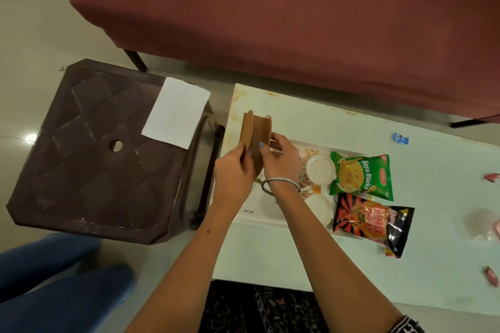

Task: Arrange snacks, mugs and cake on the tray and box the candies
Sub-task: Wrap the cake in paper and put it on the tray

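In the head view, both hands hold a brown cardboard box (254,138) on its edge above the left end of the tray (311,143) on the desk (433,170). The box looks light and thin, easy to crush, so its edges are the safe place. The left hand (234,170) pinches the lid flap; the right hand (281,162) clasps the body.

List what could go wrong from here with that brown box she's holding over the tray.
1. Both hands, left and right, hold the brown box on edge with its lid gapped; whatever is inside could slide out.
2. The mugs and snack packets already crowd the tray, so setting the box down may knock a mug.
3. Loose candies lie near the table's right edge and could get brushed off.
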A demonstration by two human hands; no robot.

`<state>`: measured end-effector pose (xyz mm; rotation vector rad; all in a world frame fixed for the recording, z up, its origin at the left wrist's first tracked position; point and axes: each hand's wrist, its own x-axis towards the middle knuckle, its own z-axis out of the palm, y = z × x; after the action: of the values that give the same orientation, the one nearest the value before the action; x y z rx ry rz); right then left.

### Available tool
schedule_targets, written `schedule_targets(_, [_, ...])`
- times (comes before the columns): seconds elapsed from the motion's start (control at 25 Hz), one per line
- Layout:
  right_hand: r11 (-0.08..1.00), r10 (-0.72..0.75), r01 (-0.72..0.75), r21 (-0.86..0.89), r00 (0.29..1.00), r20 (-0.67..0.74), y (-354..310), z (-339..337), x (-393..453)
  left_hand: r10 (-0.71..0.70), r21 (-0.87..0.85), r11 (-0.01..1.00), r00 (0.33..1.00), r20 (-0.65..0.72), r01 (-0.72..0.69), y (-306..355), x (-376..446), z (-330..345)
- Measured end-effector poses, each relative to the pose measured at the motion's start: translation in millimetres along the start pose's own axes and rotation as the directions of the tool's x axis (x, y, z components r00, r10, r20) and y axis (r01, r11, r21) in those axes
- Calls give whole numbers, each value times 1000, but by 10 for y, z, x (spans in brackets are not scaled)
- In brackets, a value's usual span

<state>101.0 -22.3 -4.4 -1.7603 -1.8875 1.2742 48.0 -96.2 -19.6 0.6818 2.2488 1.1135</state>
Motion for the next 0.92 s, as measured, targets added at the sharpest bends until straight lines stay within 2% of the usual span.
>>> schedule_targets(0.16, [999,28,-25,-47,998,55,383,-57,9,-91,-10,996,978,188,94,-206,-40,297])
schedule_targets(0.36, [991,115,-108,-75,988,102,712,-8,-2,-188,28,982,931,312,189,-371,-91,467])
schedule_targets(0.52, [983,172,-163,-86,980,101,875,68,-46,-238,50,971,908,345,235,-456,-121,508])
schedule_targets(0.92, [966,250,-254,43,965,84,980,170,-59,-309,84,950,882,355,299,-548,-119,578])
